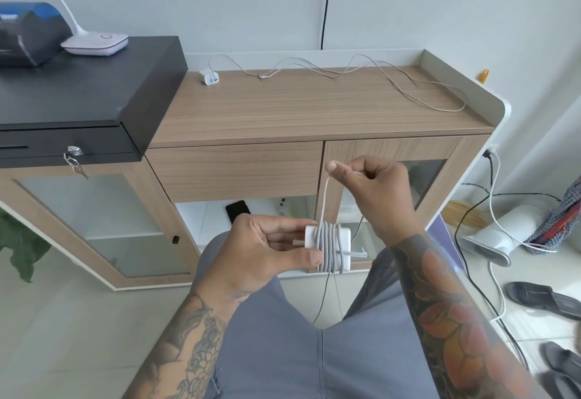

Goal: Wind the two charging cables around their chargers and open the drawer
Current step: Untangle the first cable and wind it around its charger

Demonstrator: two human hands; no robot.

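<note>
Head view: a white charger wrapped in cable sits pinched in the left hand. The right hand pinches the cable's loose end above it. The second charger lies at the cabinet top's back left corner, above the shut drawer.

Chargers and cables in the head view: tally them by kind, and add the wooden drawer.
White chargers: 2, the big square block in the left hand and the small cube on the wooden cabinet top.
White charging cables: 2, one coiled on the block with its end in the right hand, one loose on the top.
Wooden drawers: 1, shut.
Total: 5.
</note>
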